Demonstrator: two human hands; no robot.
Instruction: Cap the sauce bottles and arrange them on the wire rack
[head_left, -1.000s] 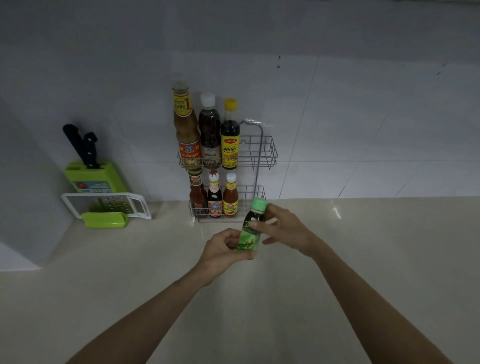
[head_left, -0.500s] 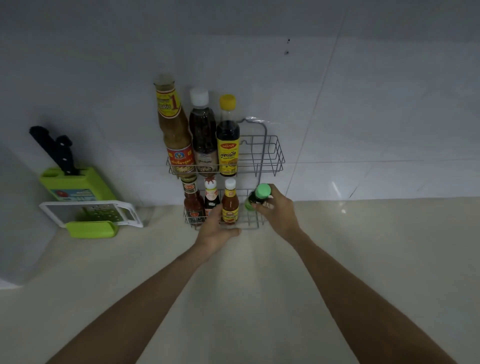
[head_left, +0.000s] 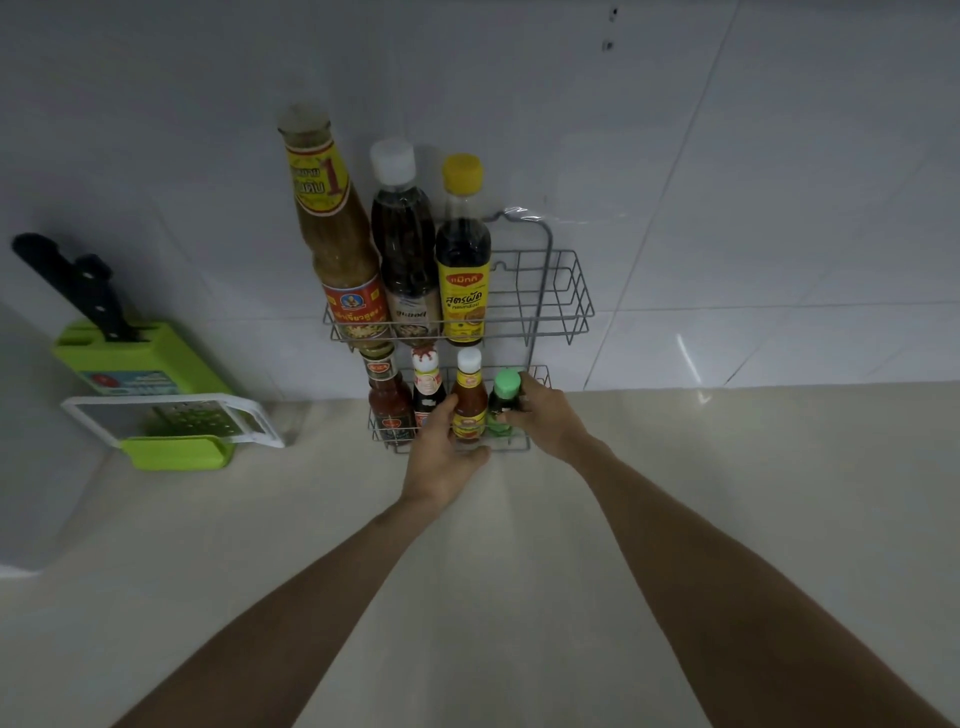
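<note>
Green-capped bottle (head_left: 503, 402), upright in your right hand's (head_left: 545, 415) clamp, seats leftward beside the bottles your left hand (head_left: 441, 452) loosely steadies.

Green knife block (head_left: 140, 358) with black knives (head_left: 78, 286), grater (head_left: 176, 415) in front.

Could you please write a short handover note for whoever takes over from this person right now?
Right hand: gripping the green-capped bottle, standing at the right end of the wire rack bottom shelf, not yet released.
Left hand: at the bottom shelf's front, fingers against the orange-labelled bottle; jaw state unclear.
Done: three tall bottles capped on the top shelf; four small ones on the bottom shelf, all capped.
Left: let go of the green-capped bottle, check the row stands straight, withdraw both hands.
</note>
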